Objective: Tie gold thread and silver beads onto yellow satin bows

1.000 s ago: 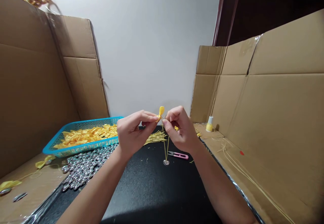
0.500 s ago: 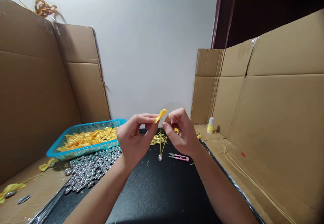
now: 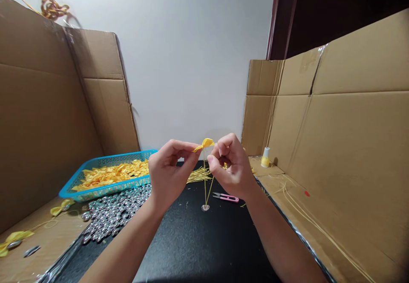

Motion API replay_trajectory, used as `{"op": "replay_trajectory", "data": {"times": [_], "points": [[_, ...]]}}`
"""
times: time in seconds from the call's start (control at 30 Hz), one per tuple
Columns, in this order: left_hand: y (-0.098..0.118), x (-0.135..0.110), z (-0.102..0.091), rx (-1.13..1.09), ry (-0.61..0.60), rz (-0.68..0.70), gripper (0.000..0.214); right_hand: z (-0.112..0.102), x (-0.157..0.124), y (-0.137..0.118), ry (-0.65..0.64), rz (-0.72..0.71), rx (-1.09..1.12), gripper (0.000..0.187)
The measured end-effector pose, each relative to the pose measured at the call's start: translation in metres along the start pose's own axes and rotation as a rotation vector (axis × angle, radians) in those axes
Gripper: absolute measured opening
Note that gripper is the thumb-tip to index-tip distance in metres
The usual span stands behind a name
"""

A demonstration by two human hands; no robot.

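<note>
My left hand pinches a small yellow ribbon bow between thumb and fingertips. From the bow a thin yellow cord drops to a silver bead hanging low over the black surface, then rises to my right hand. That hand is closed, thumb against curled fingers, on the cord a little right of the bow; its exact grip is partly hidden. Behind and below the hands lies a bundle of cut yellow cords. Pink thread snips rest on the black surface.
At the left a blue basket holds many yellow bows, with a spread of silver beads before it. Cardboard walls stand on both sides. A white-and-yellow bottle-like item stands at the right, near loose pale cords.
My right hand has moved slightly right, away from the bow, and the cord now runs through to it. The bead hangs lower and has turned. The left hand still pinches the bow.
</note>
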State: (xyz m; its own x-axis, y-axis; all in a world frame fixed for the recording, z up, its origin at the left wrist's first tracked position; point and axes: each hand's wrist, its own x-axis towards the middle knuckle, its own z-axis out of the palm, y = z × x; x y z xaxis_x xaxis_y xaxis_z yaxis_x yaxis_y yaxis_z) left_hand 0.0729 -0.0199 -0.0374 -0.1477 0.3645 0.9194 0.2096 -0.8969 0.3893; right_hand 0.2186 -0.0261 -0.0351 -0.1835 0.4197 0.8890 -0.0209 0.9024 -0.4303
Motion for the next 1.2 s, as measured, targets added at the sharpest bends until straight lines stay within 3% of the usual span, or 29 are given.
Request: {"op": "replay_trajectory", "data": {"times": [0.3,1.0,1.2], "points": [[-0.0021,-0.0002,-0.0036,0.052,-0.068,0.003,0.005,0.0002,0.0005,0.002,-0.019,0.084,0.06,0.026],[-0.0072,0.0011,-0.0047,0.145,-0.066,0.068,0.006,0.001,0.0016,0.0056,-0.008,0.116,0.15,0.028],[-0.0038,0.0022,-0.0054,0.228,-0.081,0.152,0.007,0.0013,0.0014,0.0071,-0.008,0.124,0.136,0.027]]}}
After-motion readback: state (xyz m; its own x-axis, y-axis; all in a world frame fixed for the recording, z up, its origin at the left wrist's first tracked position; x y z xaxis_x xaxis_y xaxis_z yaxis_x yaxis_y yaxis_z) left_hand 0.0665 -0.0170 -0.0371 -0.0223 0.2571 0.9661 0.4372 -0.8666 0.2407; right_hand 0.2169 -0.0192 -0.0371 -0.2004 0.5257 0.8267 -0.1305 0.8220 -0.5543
